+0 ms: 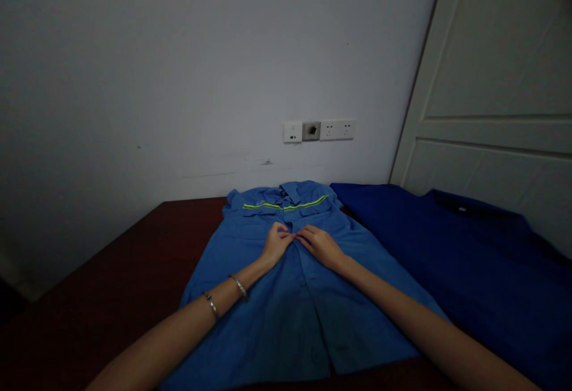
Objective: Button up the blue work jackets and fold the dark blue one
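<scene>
A light blue work shirt (268, 319) with a yellow-green stripe across the chest lies front up, its collar toward the wall. My left hand (276, 245) pinches one edge of the front opening just below the chest pockets. Opposite it, my right hand (319, 245) pinches the other edge, and the fingertips of both hands meet at the middle. Below the hands the two front edges lie close together, with a narrow gap toward the hem. Whatever small part sits between the fingertips is hidden.
A dark blue garment (447, 260) lies spread on the right, beside the shirt. Both rest on a dark red table (147, 260) that meets a pale wall with sockets (337, 130). A white panelled door (496, 81) stands at the right.
</scene>
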Action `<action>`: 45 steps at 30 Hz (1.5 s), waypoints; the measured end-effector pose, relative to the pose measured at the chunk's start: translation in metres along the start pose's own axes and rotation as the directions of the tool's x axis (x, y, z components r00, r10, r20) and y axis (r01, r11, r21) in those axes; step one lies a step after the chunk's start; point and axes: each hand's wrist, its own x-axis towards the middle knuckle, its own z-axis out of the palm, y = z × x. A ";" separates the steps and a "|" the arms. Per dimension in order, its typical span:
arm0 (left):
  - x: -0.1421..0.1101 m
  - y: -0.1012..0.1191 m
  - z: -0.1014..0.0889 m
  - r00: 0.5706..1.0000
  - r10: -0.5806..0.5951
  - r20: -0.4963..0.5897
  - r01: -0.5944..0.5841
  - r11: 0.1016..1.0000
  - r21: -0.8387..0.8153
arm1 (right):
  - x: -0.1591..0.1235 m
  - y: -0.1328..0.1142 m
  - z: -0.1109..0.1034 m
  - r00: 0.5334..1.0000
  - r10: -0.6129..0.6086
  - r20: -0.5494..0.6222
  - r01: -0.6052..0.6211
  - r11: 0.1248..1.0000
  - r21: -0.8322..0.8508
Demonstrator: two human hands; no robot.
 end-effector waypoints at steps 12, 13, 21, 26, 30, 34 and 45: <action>0.002 -0.005 0.001 0.999 -0.029 -0.036 0.029 1.000 0.008 | -0.002 0.005 0.003 0.999 -0.004 -0.037 0.012 0.975 0.220; 0.002 -0.006 0.001 0.999 -0.030 -0.034 0.031 1.000 0.007 | -0.002 0.005 0.002 0.999 0.003 -0.034 0.005 0.973 0.230; 0.002 -0.009 0.000 0.998 -0.034 -0.050 0.035 0.999 0.024 | -0.003 0.005 0.003 0.996 0.081 -0.038 -0.068 0.963 0.259; 0.002 -0.011 0.000 0.998 -0.013 -0.055 0.014 1.000 0.016 | -0.002 0.003 0.001 0.995 0.095 -0.022 -0.087 0.969 0.231; 0.002 -0.009 0.002 0.999 -0.002 -0.054 0.002 1.000 0.010 | 0.000 -0.002 -0.002 0.992 0.127 0.000 -0.125 0.976 0.178; 0.001 -0.009 0.004 0.997 0.068 -0.030 -0.067 0.997 0.044 | 0.001 -0.012 -0.007 0.993 0.112 0.046 -0.110 0.993 -0.033; -0.010 0.000 0.009 0.951 0.277 0.137 -0.309 0.856 0.415 | 0.012 -0.019 -0.014 0.998 0.024 0.053 -0.011 0.972 -0.235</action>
